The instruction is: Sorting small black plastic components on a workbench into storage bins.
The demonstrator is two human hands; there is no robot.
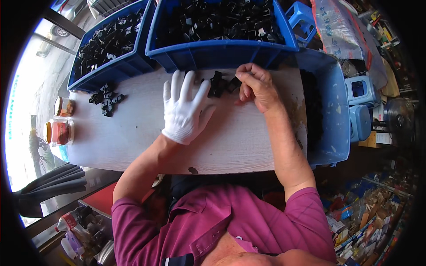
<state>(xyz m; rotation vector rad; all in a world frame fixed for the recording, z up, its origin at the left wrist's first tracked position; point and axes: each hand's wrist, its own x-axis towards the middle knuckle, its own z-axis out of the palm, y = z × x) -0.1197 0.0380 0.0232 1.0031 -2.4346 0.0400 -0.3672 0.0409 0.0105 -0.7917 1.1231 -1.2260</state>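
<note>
Head view: gloved left hand (185, 108) lies open, fingers spread on the pale surface (133, 133), touching black clips (220, 84). Bare right hand (256, 86) pinches one clip. Two blue bins (222, 52) behind; two round jars (60, 131) with red labels far left.

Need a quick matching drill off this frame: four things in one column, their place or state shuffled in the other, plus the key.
Things:
1. left hand
2. right hand
3. two jars
4. small heap of black parts

Place or state:
A. bare, fingers curled at black parts by the bin
B. near the table's left edge, lids facing left
C. in a white glove, flat on the table, fingers spread
D. loose on the table's left part, below the left blue bin

Pairs: 1-C, 2-A, 3-B, 4-D
</note>
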